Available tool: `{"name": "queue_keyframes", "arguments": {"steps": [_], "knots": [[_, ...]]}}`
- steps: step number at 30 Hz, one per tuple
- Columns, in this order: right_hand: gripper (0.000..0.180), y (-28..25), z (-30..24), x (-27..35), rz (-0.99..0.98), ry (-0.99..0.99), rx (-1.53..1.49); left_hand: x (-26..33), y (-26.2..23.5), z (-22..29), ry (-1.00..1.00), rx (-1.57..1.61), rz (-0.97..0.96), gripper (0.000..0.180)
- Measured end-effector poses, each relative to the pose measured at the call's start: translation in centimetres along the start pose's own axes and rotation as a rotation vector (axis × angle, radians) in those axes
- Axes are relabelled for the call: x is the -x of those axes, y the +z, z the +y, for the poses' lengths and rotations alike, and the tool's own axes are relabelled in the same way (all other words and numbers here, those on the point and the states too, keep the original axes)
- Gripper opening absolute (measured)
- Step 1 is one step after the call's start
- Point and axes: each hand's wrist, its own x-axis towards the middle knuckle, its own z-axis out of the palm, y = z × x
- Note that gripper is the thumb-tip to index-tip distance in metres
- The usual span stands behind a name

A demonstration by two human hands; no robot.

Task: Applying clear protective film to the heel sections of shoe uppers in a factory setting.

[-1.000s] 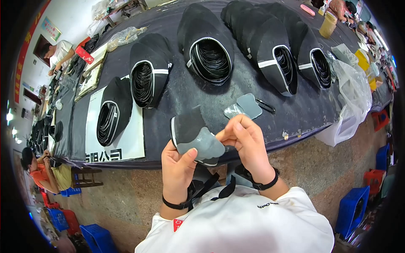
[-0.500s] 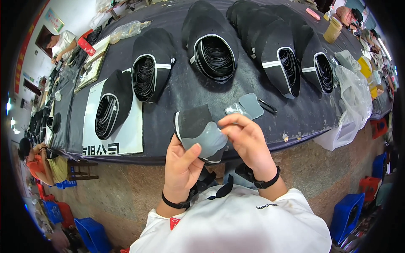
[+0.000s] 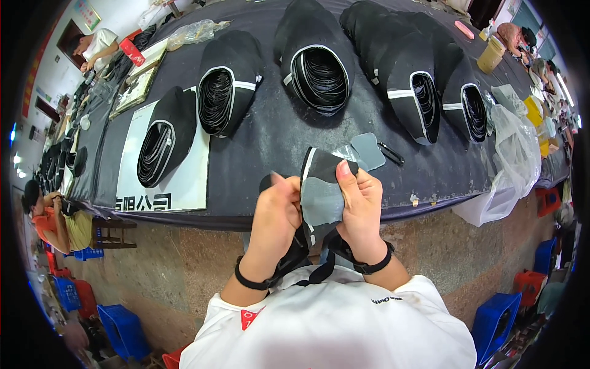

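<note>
Both hands hold a black fabric piece with a grey panel point(image 3: 319, 194) upright in front of my chest, at the table's near edge. My left hand point(image 3: 278, 215) pinches its left side. My right hand point(image 3: 361, 203) grips its right side, thumb on the grey panel. A loose grey panel point(image 3: 370, 149) and a black pen-like tool point(image 3: 391, 154) lie on the dark table point(image 3: 270, 138) just beyond my hands.
Several rows of stacked black pieces with white trim point(image 3: 224, 92) lie across the table, one row on a white sheet point(image 3: 190, 178). A clear plastic bag point(image 3: 504, 160) hangs at the right edge. Other people work at far left point(image 3: 52, 215). Blue crates point(image 3: 120, 317) stand on the floor.
I have turned the fabric piece from lying flat to standing upright, and both hands have closed in around it, nearer my chest.
</note>
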Motion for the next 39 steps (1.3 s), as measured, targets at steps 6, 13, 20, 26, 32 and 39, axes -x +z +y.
{"name": "queue_keyframes", "arguments": {"steps": [6,13,20,26,32,39], "knots": [[0.034,0.4,-0.3,0.8,0.030,0.059,-0.146,1.5,0.4,1.1,-0.017,-0.447,-0.202,0.044],[0.040,-0.2,-0.2,0.5,0.031,0.019,-0.119,1.5,-0.2,1.4,0.117,-0.387,-0.211,0.013],[0.039,-0.6,-0.1,0.7,0.048,-0.012,-0.143,1.2,0.8,0.9,0.083,-0.112,-0.216,0.026],[0.027,-1.8,-2.9,0.4,0.116,-0.239,-0.105,2.7,4.0,4.7,0.404,-0.812,0.098,0.044],[0.012,-1.6,-11.2,4.8,-0.677,-0.481,-0.593,-3.3,3.8,7.2,0.686,-1.554,-0.063,0.037],[0.011,0.2,-13.5,5.6,-0.977,-0.743,-0.647,-11.5,1.5,-1.5,0.530,-2.001,-0.454,0.046]]}}
